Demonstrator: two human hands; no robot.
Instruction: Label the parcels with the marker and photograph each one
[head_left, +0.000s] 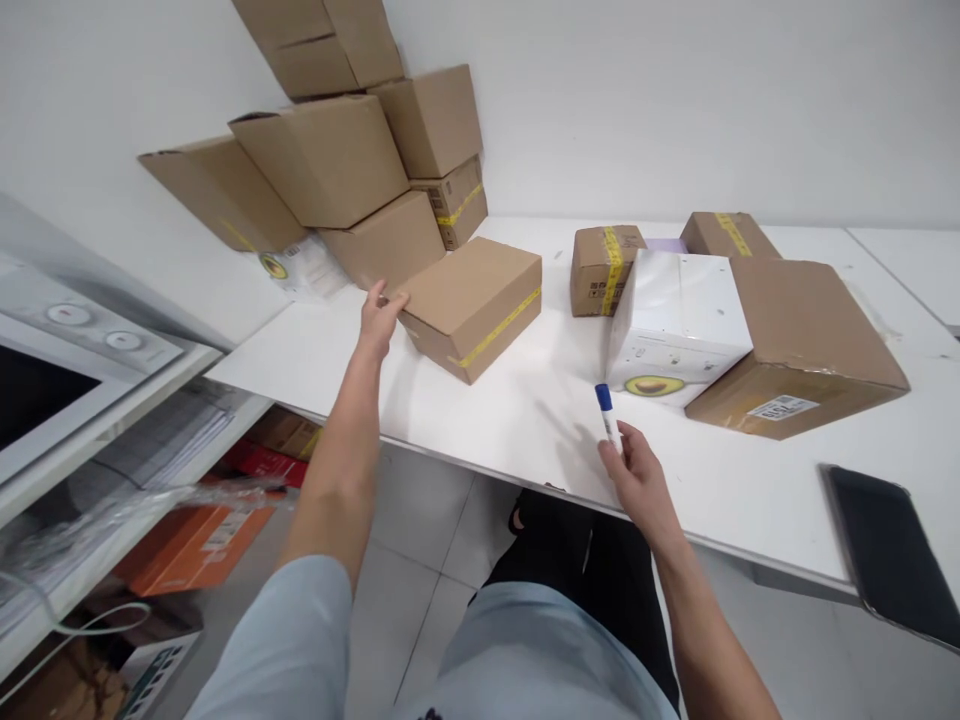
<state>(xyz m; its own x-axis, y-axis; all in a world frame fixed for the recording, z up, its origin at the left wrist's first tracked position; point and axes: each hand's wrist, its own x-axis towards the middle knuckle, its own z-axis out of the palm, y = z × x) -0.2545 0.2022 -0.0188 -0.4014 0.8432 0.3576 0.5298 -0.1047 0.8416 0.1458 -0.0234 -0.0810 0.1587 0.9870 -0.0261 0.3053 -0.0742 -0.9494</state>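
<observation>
My left hand (379,320) is at the left corner of a brown cardboard box (472,290) sealed with yellow tape. Its thumb lies on the box's top edge and its fingers curl by the corner, partly hidden. The box sits on the white table (480,425). In my right hand (641,485) is a white marker (611,432) with a blue cap, held upright and slightly tilted above the table's front edge. Just beyond it stands a white box (682,320) with an avocado picture.
Several brown boxes (322,160) are stacked at the back left. A small taped box (604,270) and a large brown box (817,340) flank the white one. A black tablet-like device (896,550) lies at the right edge. Lower left are shelves with a microwave (67,350).
</observation>
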